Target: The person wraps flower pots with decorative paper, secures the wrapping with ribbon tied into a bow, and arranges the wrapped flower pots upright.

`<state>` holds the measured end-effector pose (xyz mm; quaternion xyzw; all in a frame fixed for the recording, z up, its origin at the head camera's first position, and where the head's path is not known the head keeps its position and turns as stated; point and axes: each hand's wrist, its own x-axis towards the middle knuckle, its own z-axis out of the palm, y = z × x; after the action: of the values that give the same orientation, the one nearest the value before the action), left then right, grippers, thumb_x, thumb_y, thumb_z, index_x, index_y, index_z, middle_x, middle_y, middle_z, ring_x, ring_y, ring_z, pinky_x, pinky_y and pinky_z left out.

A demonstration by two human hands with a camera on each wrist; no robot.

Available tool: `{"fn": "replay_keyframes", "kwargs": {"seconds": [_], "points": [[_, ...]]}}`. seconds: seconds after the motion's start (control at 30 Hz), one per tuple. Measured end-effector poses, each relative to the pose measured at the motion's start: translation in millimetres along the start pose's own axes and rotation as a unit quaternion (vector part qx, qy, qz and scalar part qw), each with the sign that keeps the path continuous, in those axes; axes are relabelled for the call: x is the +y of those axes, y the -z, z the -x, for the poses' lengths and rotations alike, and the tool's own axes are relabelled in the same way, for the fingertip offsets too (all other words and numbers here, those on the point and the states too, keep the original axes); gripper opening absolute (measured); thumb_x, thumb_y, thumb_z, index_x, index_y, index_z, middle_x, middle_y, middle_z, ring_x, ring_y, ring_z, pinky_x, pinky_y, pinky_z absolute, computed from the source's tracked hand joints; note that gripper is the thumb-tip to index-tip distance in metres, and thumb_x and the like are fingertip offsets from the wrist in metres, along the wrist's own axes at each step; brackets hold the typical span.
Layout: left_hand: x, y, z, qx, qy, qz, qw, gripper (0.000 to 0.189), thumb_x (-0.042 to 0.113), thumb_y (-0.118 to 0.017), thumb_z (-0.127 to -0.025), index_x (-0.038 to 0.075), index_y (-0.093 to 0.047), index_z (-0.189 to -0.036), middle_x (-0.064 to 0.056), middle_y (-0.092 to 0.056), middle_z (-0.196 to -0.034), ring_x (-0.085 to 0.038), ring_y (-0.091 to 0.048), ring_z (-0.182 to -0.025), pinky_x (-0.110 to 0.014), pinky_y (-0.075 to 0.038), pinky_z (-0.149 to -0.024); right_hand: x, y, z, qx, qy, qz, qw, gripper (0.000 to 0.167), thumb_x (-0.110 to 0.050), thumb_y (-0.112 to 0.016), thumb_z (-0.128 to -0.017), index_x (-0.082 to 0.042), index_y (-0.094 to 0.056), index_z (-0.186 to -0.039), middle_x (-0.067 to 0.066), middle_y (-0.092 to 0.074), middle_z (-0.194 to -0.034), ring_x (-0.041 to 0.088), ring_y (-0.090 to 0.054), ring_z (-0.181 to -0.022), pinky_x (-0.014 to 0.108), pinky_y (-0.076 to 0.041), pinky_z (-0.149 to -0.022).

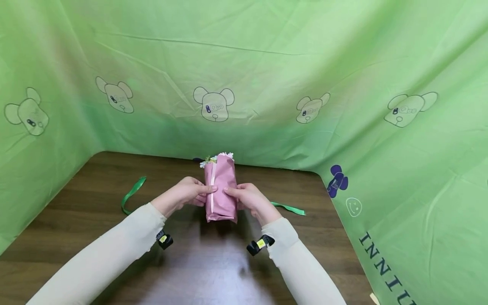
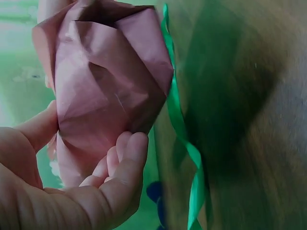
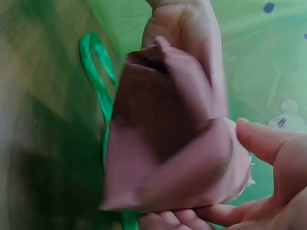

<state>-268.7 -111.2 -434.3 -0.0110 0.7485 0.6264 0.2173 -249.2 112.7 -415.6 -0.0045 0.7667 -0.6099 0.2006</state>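
Note:
A bouquet wrapped in pink paper is held up over the wooden table, small white flowers poking out of its far end. My left hand grips the wrapped bouquet from the left, thumb on the front of the paper and fingers behind. From the right, my right hand grips it the same way. Both wrist views show the folded bottom of the pink wrap, creased and tucked. A green ribbon lies on the table behind and below the bouquet, its middle hidden by the hands and wrap.
A green cloth with printed bear heads surrounds the brown wooden table at the back and sides. The ribbon's right end lies beyond the right wrist. Black wrist straps sit at both cuffs.

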Motion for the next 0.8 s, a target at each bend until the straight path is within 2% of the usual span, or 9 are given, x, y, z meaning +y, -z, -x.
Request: {"fn": "replay_keyframes", "kwargs": {"seconds": [0.13,0.3,0.43,0.67,0.8], "points": [[-1.3,3.4,-11.8,0.014,0.010,-0.005,0.9998,0.044,0.033,-0.077,-0.092,-0.004,-0.058,-0.107,-0.008,-0.069,-0.081,-0.018,-0.071,-0.072,-0.049,-0.059,-0.089,-2.3,-1.5,-13.4,0.005,-0.009,-0.005,0.9999,0.041,-0.022,-0.071,-0.096,0.010,-0.060,-0.119,0.009,-0.069,-0.092,0.017,-0.070,-0.080,0.048,-0.059,-0.090],[-2.8,7.7,-24.2,0.015,0.026,-0.009,0.9995,0.047,0.037,-0.077,-0.092,-0.002,-0.056,-0.107,-0.006,-0.067,-0.080,-0.019,-0.070,-0.070,-0.049,-0.059,-0.089,0.2,-2.4,-26.6,0.009,-0.025,-0.015,0.9995,0.035,-0.023,-0.070,-0.095,0.007,-0.063,-0.112,0.006,-0.068,-0.084,0.017,-0.069,-0.076,0.046,-0.061,-0.084],[-5.5,10.7,-29.5,0.013,0.037,-0.016,0.9991,0.046,0.037,-0.076,-0.092,-0.002,-0.055,-0.106,-0.006,-0.066,-0.081,-0.018,-0.068,-0.070,-0.047,-0.060,-0.087,6.3,-3.3,-35.3,0.006,-0.036,-0.008,0.9993,0.030,-0.025,-0.070,-0.095,0.003,-0.066,-0.105,0.005,-0.067,-0.081,0.018,-0.067,-0.075,0.044,-0.061,-0.080],[-18.0,10.7,-38.6,-0.001,0.045,-0.024,0.9987,0.042,0.036,-0.075,-0.093,-0.002,-0.058,-0.103,-0.007,-0.065,-0.083,-0.018,-0.066,-0.069,-0.040,-0.063,-0.075,14.5,-5.5,-40.9,0.011,-0.048,0.013,0.9987,0.024,-0.026,-0.070,-0.095,-0.002,-0.067,-0.097,0.004,-0.067,-0.077,0.017,-0.065,-0.070,0.040,-0.061,-0.073],[-21.7,9.7,-41.0,0.004,0.046,-0.018,0.9988,0.042,0.035,-0.075,-0.093,-0.002,-0.058,-0.104,-0.008,-0.064,-0.083,-0.018,-0.065,-0.068,-0.039,-0.063,-0.074,18.7,-7.0,-43.3,0.016,-0.047,0.022,0.9985,0.024,-0.026,-0.069,-0.094,-0.002,-0.067,-0.095,0.005,-0.067,-0.078,0.017,-0.066,-0.071,0.041,-0.061,-0.073]]}}
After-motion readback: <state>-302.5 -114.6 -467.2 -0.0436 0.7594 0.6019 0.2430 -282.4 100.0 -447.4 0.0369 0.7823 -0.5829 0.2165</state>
